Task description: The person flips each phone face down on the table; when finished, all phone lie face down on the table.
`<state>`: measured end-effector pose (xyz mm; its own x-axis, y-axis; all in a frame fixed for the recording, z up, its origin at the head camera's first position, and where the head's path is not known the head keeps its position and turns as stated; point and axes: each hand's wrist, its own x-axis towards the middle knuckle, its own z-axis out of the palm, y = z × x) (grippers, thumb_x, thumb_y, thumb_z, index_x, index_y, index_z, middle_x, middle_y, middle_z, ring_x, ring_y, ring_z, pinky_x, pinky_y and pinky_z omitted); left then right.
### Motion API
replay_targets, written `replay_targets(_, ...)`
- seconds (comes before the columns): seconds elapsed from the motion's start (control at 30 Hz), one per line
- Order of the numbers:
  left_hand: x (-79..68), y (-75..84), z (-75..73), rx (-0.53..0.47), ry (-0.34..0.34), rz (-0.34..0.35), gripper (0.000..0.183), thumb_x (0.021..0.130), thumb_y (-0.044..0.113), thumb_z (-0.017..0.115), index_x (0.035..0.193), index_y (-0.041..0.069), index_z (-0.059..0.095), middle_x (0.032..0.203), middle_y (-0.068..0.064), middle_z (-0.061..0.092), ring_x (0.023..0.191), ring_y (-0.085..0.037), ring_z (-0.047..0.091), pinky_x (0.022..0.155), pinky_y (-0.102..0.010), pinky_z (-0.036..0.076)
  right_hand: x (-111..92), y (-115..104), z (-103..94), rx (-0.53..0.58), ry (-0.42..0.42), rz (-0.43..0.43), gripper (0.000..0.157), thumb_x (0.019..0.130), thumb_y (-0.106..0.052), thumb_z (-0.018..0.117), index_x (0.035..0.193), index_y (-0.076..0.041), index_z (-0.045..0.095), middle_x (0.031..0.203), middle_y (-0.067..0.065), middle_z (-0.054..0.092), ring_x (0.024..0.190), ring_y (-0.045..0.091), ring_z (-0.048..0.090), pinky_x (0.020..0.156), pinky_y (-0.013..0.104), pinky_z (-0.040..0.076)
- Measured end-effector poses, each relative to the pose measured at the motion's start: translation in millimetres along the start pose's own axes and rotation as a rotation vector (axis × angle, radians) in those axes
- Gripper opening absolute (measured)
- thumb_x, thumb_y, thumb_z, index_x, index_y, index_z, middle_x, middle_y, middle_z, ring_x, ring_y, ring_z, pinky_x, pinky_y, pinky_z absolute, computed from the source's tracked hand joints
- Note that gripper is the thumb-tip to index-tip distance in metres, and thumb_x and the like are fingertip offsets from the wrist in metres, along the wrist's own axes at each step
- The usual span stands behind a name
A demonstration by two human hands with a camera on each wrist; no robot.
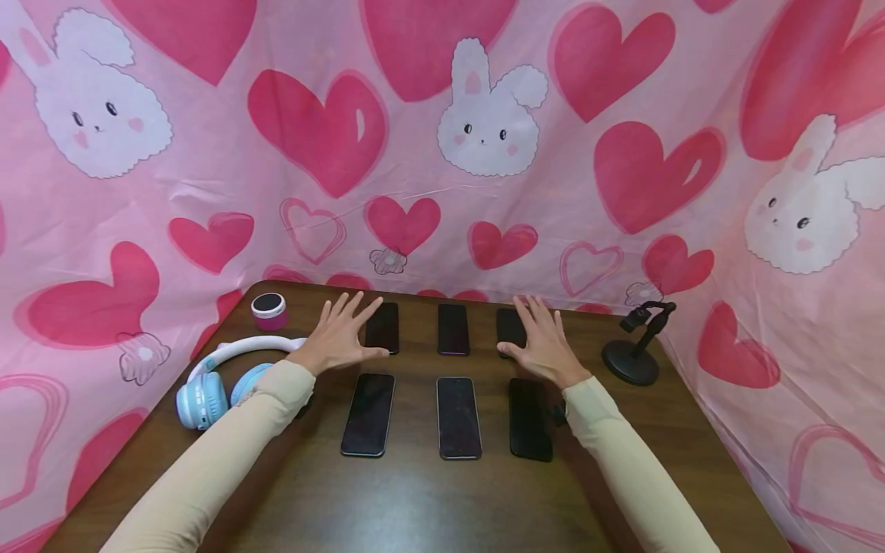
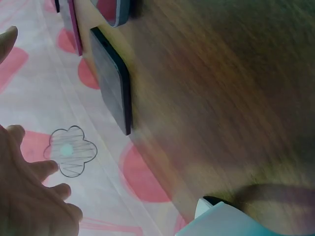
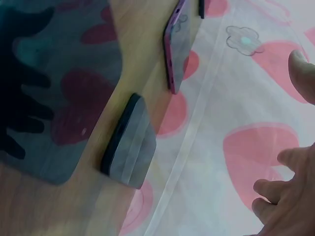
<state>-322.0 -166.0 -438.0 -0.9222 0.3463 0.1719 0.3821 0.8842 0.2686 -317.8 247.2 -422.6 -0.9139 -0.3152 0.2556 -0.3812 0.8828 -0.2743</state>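
Several dark smartphones lie face up on the wooden table in two rows of three. My left hand point(image 1: 339, 336), fingers spread, hovers by the back-left phone point(image 1: 389, 326) and overlaps its edge in the head view. Spread likewise, my right hand point(image 1: 546, 343) partly covers the back-right phone point(image 1: 508, 326). Between them is the back-middle phone point(image 1: 453, 330). Nearer me are the front-left phone point(image 1: 369, 415), front-middle phone point(image 1: 459, 418) and front-right phone point(image 1: 528, 422). Neither hand holds anything. In the right wrist view, a hand's dark reflection crosses a glossy phone screen point(image 3: 93, 93).
Blue and white headphones point(image 1: 203, 399) lie on the left, partly behind my left sleeve. A small pink speaker point(image 1: 269, 311) stands at the back-left corner. To the right is a black stand point(image 1: 631, 361) with a round base. Patterned pink cloth point(image 1: 415, 169) hangs around the table point(image 1: 415, 507).
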Motion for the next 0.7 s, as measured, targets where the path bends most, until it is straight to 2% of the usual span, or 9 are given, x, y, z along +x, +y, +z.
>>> replay_targets(0.23, 3.1, -3.0, 0.4, -0.079, 0.005, -0.010, 0.112, 0.079, 0.068, 0.070, 0.164, 0.022, 0.014, 0.170, -0.021, 0.015, 0.156, -0.049, 0.011, 0.127, -0.063, 0.007, 6, -8, 0.1, 0.138, 0.010, 0.031, 0.106, 0.088, -0.053, 0.069, 0.163, -0.008, 0.011, 0.171, 0.016, 0.016, 0.159, 0.038, 0.015, 0.128, 0.058, 0.013)
replay_targets(0.4, 5.7, -3.5, -0.6, -0.145, 0.051, -0.001, 0.118, 0.076, 0.063, 0.076, 0.164, 0.015, 0.015, 0.168, -0.023, 0.020, 0.155, -0.046, 0.017, 0.128, -0.061, 0.011, 13, -18, 0.2, 0.216, 0.041, 0.076, 0.107, 0.087, -0.050, 0.072, 0.163, -0.007, 0.010, 0.170, 0.018, 0.017, 0.156, 0.039, 0.021, 0.125, 0.058, 0.022)
replay_targets(0.47, 6.4, -3.4, -1.4, -0.180, 0.081, -0.004, 0.119, 0.076, 0.061, 0.078, 0.164, 0.012, 0.015, 0.168, -0.021, 0.023, 0.155, -0.044, 0.021, 0.127, -0.060, 0.016, 16, -22, 0.1, 0.251, 0.066, 0.093, 0.106, 0.087, -0.050, 0.073, 0.163, -0.008, 0.013, 0.169, 0.018, 0.019, 0.155, 0.039, 0.024, 0.124, 0.060, 0.024)
replay_targets(0.6, 8.1, -0.9, -4.1, -0.297, 0.126, -0.042, 0.121, 0.076, 0.057, 0.081, 0.164, 0.013, 0.011, 0.169, -0.017, 0.023, 0.155, -0.040, 0.023, 0.123, -0.062, 0.025, 23, -32, 0.3, 0.372, 0.126, 0.128, 0.102, 0.086, -0.047, 0.075, 0.162, -0.011, 0.018, 0.166, 0.016, 0.027, 0.152, 0.038, 0.030, 0.123, 0.061, 0.027)
replay_targets(0.7, 10.1, 2.1, -6.6, -0.374, 0.140, -0.082, 0.121, 0.076, 0.058, 0.081, 0.165, 0.016, 0.009, 0.169, -0.017, 0.022, 0.155, -0.041, 0.023, 0.121, -0.066, 0.027, 30, -39, 1.4, 0.494, 0.167, 0.129, 0.098, 0.087, -0.042, 0.077, 0.161, -0.010, 0.020, 0.163, 0.017, 0.031, 0.151, 0.035, 0.033, 0.124, 0.057, 0.028)
